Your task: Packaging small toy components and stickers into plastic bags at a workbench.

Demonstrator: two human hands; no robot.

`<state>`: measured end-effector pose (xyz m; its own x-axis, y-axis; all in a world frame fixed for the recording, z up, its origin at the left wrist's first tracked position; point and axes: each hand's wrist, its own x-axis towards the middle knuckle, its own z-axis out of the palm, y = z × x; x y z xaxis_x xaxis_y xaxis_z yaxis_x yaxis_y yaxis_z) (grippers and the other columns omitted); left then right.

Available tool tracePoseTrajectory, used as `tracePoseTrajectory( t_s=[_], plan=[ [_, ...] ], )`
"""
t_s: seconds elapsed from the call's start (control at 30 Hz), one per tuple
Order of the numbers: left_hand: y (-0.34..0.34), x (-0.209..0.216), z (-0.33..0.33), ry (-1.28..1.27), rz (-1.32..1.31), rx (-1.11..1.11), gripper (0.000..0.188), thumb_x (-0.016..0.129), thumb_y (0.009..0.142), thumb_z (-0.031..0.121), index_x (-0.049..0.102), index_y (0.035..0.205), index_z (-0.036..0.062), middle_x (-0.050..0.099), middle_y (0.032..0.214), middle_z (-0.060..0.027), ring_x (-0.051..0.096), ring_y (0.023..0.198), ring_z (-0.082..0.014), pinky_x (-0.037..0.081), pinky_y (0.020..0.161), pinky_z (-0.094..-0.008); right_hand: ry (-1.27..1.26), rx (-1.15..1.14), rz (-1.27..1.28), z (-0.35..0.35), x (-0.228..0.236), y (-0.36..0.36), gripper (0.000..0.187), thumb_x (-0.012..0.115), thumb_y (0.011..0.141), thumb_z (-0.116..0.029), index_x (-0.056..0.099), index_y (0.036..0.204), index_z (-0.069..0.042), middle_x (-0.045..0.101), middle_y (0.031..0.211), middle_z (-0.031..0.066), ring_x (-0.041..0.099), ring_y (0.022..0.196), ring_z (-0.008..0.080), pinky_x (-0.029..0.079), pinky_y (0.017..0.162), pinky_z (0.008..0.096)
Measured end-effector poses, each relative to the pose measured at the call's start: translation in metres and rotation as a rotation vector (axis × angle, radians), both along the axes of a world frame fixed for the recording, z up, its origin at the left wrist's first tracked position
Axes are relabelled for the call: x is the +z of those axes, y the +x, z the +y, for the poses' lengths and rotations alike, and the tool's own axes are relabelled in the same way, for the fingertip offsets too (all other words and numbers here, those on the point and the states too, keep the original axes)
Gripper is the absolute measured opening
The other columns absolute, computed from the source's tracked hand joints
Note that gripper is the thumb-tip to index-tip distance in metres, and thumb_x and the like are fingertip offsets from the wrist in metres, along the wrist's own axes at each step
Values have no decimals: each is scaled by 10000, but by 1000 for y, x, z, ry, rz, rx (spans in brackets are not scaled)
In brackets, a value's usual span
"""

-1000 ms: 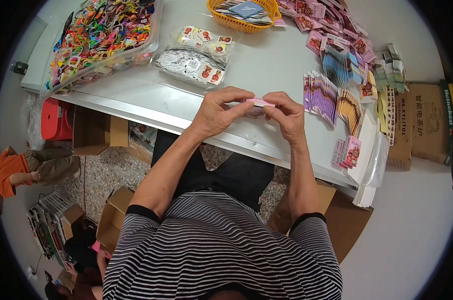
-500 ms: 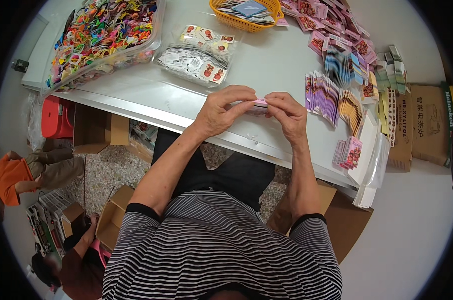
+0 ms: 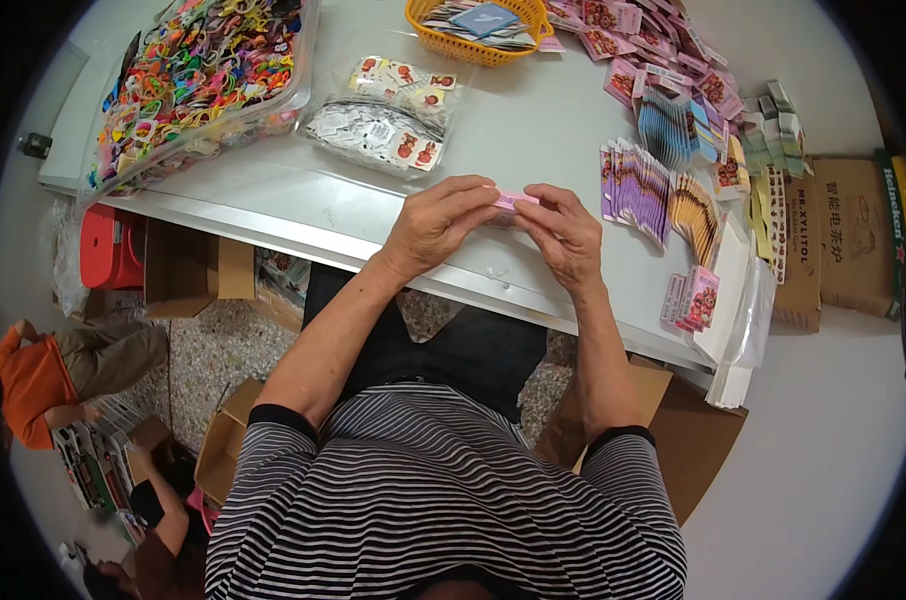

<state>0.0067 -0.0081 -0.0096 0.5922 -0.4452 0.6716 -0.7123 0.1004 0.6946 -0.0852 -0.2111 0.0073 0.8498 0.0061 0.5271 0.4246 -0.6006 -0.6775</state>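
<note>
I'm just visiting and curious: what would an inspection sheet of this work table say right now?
Surface: white table, crowded along its far and right sides.
Job's things: small pink packet, pinched between both hands above the near edge.
Clutter: clear bag of colourful bands; clear bag of small cards; orange basket; fanned rows of packets.
Grippers: left hand and right hand both closed on the packet.
Cables: nothing seen.
Surroundings: cardboard boxes and a red stool under the table; other people on the floor at lower left.
</note>
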Motion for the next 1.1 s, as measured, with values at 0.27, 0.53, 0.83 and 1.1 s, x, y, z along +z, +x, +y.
tracePoseTrajectory(
  t_s=[0.27,0.53,0.83,1.1],
  plan=[
    [-43,34,-22,-179,601,97,204,738,910,63,719,1107,13,688,1015,-89,677,828,-134,576,639,-257,-119,-277,-36,39,23,-41,854,886,729,-102,440,1454,-35,559,1353,176,613,1153,266,522,965,353],
    [-65,41,-33,-63,726,-77,405,740,932,143,614,1293,10,661,1195,-112,681,909,-153,581,691,-256,-66,-680,-79,-17,36,-97,580,758,813,-29,521,1342,-19,611,1235,135,618,1015,205,516,875,336],
    [-51,-3,-29,255,665,-14,290,731,925,178,690,1157,8,707,1066,-124,684,858,-181,542,706,-303,-325,-1178,243,-140,36,-179,557,777,820,-123,506,1281,32,599,1159,154,606,978,197,510,861,308],
    [-49,-10,-20,234,660,-19,239,723,933,175,711,1085,-10,726,921,-106,670,816,-158,541,732,-289,178,-1245,100,-153,37,-189,552,837,815,-211,495,1176,28,596,1046,118,594,897,173,514,820,301]
  ],
)
